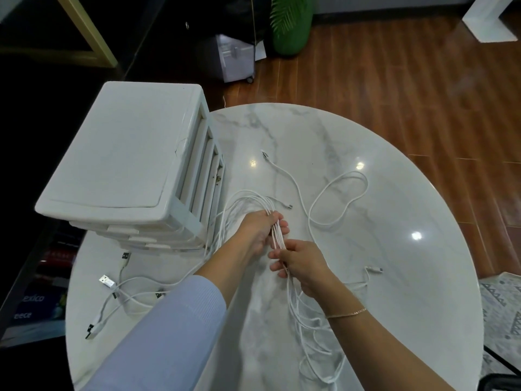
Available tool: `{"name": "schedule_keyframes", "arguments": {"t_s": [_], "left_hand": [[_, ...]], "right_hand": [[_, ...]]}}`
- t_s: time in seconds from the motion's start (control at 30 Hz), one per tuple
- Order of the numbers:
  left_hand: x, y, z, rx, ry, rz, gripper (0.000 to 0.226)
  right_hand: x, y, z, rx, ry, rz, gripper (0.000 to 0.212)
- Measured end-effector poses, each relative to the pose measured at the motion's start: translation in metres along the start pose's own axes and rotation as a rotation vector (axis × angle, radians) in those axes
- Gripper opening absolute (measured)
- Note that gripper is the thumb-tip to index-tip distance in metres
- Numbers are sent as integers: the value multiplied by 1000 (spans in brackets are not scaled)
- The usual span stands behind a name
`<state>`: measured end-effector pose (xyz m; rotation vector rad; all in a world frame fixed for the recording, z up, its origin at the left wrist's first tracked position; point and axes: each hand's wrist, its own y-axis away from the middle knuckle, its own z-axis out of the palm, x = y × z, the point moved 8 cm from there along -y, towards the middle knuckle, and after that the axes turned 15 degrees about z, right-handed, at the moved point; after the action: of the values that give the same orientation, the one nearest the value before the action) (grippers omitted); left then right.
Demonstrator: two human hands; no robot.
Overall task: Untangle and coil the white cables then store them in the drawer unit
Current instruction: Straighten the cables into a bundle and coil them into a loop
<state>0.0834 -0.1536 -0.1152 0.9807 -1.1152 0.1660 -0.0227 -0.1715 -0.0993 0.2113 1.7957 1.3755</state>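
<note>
Over the middle of the round marble surface (380,221), the left hand (259,230) has its fingers curled round a bunch of parallel strands of the white cables (277,231), and the right hand (301,266) pinches the same bunch just nearer the person, so the two hands almost touch. Other strands loop off towards the far right edge, plug ends lie scattered by the near left edge, and more slack hangs past the near edge under the right wrist. The white drawer unit (118,153) stands at the left edge; from this angle I cannot tell whether any drawer is open. The step in hand looks like gathering the strands into even loops. To do it well, the left hand should hold the bundle firm but not crushing, while the right hand feeds one strand at a time, letting it slide through the fingers so twists run out towards the free plug. Hauling on the trailing loops risks tightening any crossing among them; lifting each loop clear before drawing it in seems safer.
</note>
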Motion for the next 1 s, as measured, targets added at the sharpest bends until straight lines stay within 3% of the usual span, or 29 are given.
{"name": "schedule_keyframes", "arguments": {"t_s": [0.23, 0.37, 0.5, 0.7, 0.83, 1.0], "left_hand": [[-6, -1, -3, 31, 70, -31, 16], [-8, 1, -2, 17, 106, -41, 13], [-5, 3, 3, -11, 94, -41, 14], [-8, 5, 1, -27, 92, -40, 10], [-3, 6, 1, -18, 127, -47, 4], [0, 6, 3, -26, 141, -47, 15]], "right_hand": [[16, -1, -3, 10, -136, 93, 21], [14, -2, -2, -2, -72, 40, 16], [-4, -5, -13, 191, 81, -44, 21], [-18, 1, -8, 173, 313, -92, 32], [-13, 2, -7, 86, 187, -100, 26], [-1, -6, -7, 47, 42, -49, 24]]}}
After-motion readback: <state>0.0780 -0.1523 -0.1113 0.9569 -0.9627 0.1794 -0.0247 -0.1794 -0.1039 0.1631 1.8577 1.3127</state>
